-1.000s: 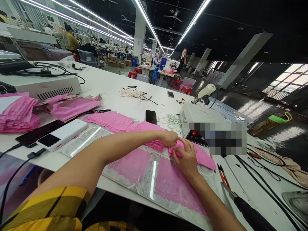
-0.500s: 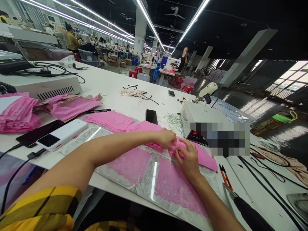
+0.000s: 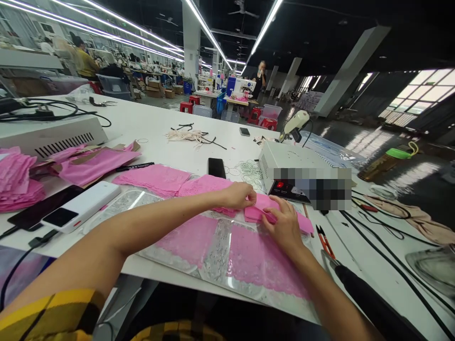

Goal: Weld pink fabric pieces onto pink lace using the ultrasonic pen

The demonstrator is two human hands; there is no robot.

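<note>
My left hand (image 3: 239, 195) and my right hand (image 3: 284, 225) meet over a folded piece of pink lace fabric (image 3: 263, 211) lying on a clear plastic sheet (image 3: 216, 246). Both hands pinch its edge, fingers curled on the cloth. More pink lace pieces (image 3: 192, 239) lie flat under the plastic sheet, in front of the hands. A small stack of pink lace (image 3: 202, 185) sits just behind my left wrist.
A white machine box (image 3: 284, 163) with a red light stands right behind the hands. Orange snips (image 3: 324, 240) and a black-handled tool (image 3: 369, 303) lie to the right. A white power bank (image 3: 80, 206), phones and pink stacks (image 3: 17, 182) lie left. Cables cross the right side.
The view has shifted slightly left and down. My hands have drawn a little closer to me with the pink piece, still pinching it together.
</note>
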